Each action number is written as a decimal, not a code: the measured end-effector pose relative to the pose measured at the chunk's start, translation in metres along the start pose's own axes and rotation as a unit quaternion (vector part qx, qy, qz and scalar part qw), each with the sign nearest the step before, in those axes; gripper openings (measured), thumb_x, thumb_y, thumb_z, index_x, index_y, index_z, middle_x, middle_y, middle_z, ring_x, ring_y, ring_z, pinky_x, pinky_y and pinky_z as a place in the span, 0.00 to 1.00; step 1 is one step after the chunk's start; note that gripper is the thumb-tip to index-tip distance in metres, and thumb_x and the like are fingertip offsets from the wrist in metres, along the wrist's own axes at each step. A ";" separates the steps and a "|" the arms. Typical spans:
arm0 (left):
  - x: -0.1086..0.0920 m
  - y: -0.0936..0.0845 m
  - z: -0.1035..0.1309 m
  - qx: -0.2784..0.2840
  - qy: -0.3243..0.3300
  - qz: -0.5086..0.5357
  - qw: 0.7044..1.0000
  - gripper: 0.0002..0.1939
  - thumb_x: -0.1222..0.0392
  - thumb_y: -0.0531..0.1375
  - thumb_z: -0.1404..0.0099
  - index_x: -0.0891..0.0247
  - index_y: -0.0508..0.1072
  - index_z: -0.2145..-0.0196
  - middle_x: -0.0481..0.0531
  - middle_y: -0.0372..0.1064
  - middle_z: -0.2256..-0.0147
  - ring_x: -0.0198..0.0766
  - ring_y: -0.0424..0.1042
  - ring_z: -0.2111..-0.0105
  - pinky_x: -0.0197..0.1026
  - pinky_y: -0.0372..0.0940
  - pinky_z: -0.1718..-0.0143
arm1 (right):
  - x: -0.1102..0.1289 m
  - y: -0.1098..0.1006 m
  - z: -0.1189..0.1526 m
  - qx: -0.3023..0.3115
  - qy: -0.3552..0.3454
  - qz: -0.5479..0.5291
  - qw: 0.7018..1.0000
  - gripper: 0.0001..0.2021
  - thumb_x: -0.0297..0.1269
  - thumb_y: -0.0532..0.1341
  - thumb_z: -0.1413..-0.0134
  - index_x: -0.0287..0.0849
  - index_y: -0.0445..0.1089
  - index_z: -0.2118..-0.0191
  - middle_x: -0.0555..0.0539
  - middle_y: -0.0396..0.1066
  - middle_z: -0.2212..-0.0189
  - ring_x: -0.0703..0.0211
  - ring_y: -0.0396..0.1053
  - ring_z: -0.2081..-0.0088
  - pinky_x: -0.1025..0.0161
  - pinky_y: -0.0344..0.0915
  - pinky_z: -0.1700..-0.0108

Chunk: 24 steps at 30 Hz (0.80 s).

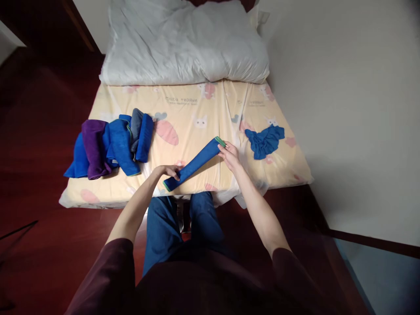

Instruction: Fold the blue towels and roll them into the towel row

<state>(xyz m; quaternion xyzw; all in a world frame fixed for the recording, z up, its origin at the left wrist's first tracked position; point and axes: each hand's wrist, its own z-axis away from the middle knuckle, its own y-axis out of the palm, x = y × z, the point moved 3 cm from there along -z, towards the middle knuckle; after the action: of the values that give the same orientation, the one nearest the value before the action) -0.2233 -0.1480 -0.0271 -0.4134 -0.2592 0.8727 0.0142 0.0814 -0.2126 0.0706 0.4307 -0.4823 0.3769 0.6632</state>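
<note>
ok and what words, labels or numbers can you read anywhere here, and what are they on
"rabbit": on the yellow sheet, in the left-hand print; the blurred word before it looks like "Cuca".
"rabbit": on the same sheet, in the right-hand print; the word before it is too unclear to read.
The smaller lines under both are too small to read.
No other text is readable.

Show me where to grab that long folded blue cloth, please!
I'd pinch the folded blue cloth at both green-edged ends, so its layers likely stay together. It's long and narrow and slants over the bed, near end to the left, so the left hand is best coming from the left and the right hand from the right.
</note>
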 end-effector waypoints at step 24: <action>0.040 -0.028 0.118 -0.463 -0.144 -0.014 0.874 0.19 0.54 0.64 0.32 0.64 0.79 0.46 0.62 0.79 0.49 0.54 0.77 0.49 0.46 0.70 0.51 | 0.125 0.261 0.017 0.308 -0.285 0.166 0.892 0.21 0.46 0.76 0.52 0.41 0.80 0.54 0.46 0.81 0.57 0.53 0.80 0.54 0.55 0.78 0.48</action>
<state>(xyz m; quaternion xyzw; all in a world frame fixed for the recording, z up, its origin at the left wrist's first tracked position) -0.3411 -0.1666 0.0190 -0.2388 -0.6387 0.7024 -0.2043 -0.1315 -0.1283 0.2483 0.6162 -0.5744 0.4724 0.2592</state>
